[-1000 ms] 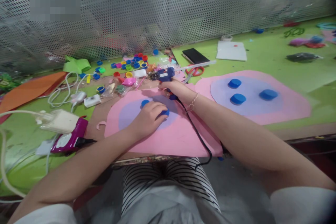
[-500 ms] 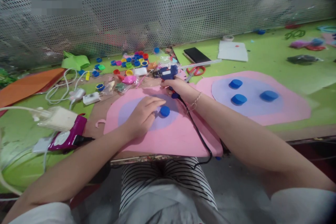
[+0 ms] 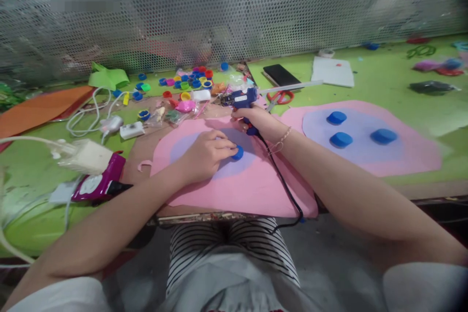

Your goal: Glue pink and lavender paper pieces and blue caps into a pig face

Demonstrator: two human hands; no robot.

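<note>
My left hand [image 3: 206, 156] lies palm down over a pink paper sheet [image 3: 256, 195] with a lilac patch [image 3: 239, 170]. Its fingers stretch to the right, and the fingertips touch a blue bottle cap [image 3: 238, 152] on the patch. The left thumb is mostly hidden. In my right hand [image 3: 252, 117], just beyond the cap, is a blue glue gun [image 3: 244, 98], its handle wrapped by my fingers and its nozzle pointing left. A clear glue stick [image 3: 292, 87] sticks out of its back. The black cord [image 3: 281, 180] runs down over the sheet to the table edge.
On the right lies another pink-and-lilac sheet [image 3: 409, 156] bearing three blue caps [image 3: 341, 140]. Behind are scissors [image 3: 285, 97], a phone [image 3: 281, 76] and loose colourful caps [image 3: 190, 80]. White chargers [image 3: 86, 156], cables and a purple device [image 3: 104, 178] are at left. A perforated metal screen [image 3: 219, 14] stands behind.
My left hand's fingers have moved onto the blue cap from beside it. The right hand still holds the glue gun in about the same place. The whole view has shifted slightly.
</note>
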